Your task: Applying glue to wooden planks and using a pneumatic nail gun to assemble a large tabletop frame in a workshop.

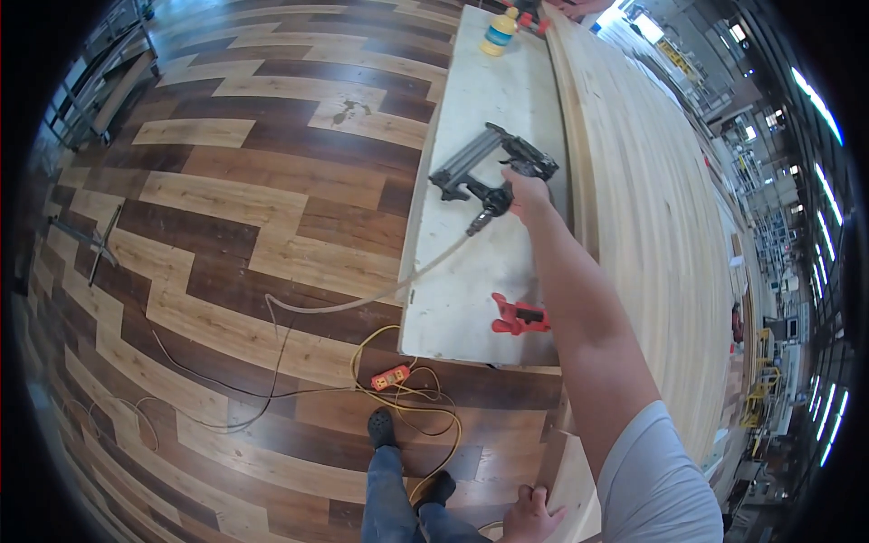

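My right arm reaches up the picture, and my right hand (529, 192) is closed round the handle of a dark nail gun (475, 156). The nail gun is over the pale bench top (462, 299), with a light air hose (362, 301) running from its handle down to the floor. At the lower edge my left hand (532, 518) has bent fingers against the side of a wooden beam (572, 480); part of it is cut off by the picture's edge. A red and black tool (520, 315) lies on the bench, partly behind my forearm.
A long laminated wood panel (665, 226) lies along the bench's right side. A yellow bottle (499, 33) stands at the far end, near another person's hand (579, 7). An orange outlet box (390, 377) and looping yellow cord (457, 434) lie by my feet. A metal stand (100, 240) is at left.
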A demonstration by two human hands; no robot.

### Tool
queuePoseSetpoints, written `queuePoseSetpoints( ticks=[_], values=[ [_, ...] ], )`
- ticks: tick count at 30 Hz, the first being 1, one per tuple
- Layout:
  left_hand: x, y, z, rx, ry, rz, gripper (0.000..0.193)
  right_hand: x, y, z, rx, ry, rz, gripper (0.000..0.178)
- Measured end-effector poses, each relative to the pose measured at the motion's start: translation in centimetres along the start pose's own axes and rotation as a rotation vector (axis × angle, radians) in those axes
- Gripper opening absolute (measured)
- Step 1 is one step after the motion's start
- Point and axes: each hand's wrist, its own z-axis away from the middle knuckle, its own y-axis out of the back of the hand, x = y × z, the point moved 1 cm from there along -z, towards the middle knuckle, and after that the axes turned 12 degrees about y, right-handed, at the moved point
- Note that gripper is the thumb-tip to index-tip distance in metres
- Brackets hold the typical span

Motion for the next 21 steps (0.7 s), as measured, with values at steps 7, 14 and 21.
queuePoseSetpoints(
  ticks=[7,14,21],
  values=[
    [-0.4,0.5,-0.8,-0.006,0.033,-0.015,0.065,-5.1,-5.7,7.9,0.039,-0.076,-0.534,0.018],
    [-1.0,0.6,-0.7,-0.211,0.078,0.006,0.064,-17.5,3.6,31.0,-0.435,0.203,-0.916,0.021],
    [3.2,3.1,1.8,-0.079,-0.014,0.041,0.072,-15.7,25.4,51.3,-0.493,0.443,-0.915,0.015]
  ],
)
